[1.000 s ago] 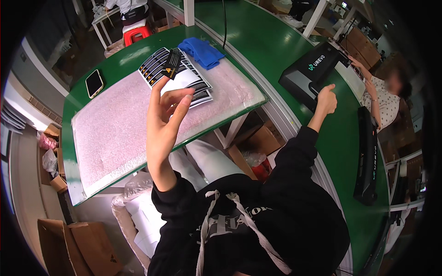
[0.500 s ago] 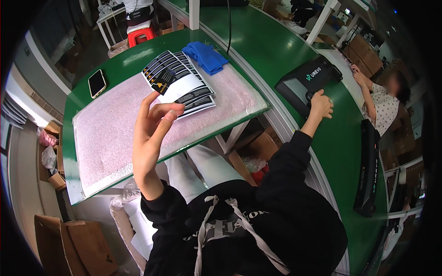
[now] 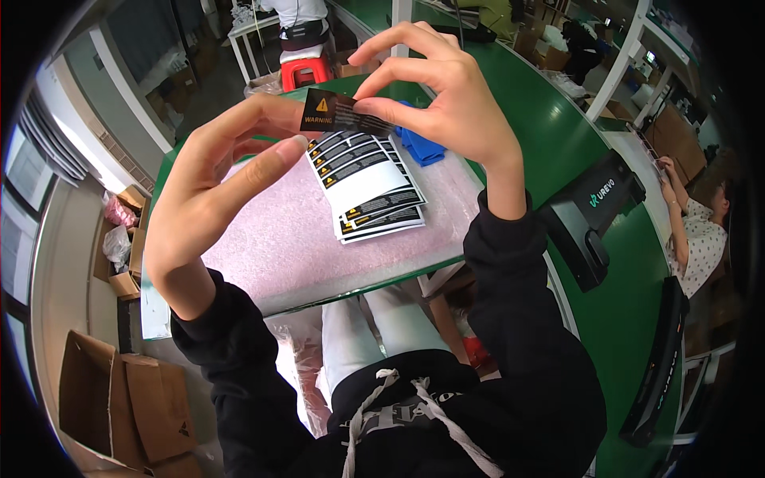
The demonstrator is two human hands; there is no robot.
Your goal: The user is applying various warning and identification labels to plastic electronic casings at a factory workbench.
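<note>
A small black sticker (image 3: pixel 339 113) with an orange triangle is held up between my two hands, above the mat. My left hand (image 3: pixel 211 175) has its index fingertip at the sticker's left end, while its thumb sits a little lower, curled in towards it. Thumb and index finger of my right hand (image 3: pixel 450 99) close on the sticker's upper edge, with the other fingers raised and bent. Below lies a stack of sticker sheets (image 3: pixel 366 185), black strips on white backing, the top sheet having a bare white patch. Behind my right hand a blue cloth (image 3: pixel 422 149) is partly hidden.
A pink foam-wrapped mat (image 3: pixel 275 239) covers the green table. On the green line to the right rest a black machine part (image 3: pixel 594 203) and a long black part (image 3: pixel 657 366). A co-worker (image 3: pixel 697 231) sits beyond. Cardboard boxes (image 3: pixel 155 406) stand at lower left.
My right hand has left the black machine part and come over to the sticker. My left hand has risen with the sticker, and the view has shifted.
</note>
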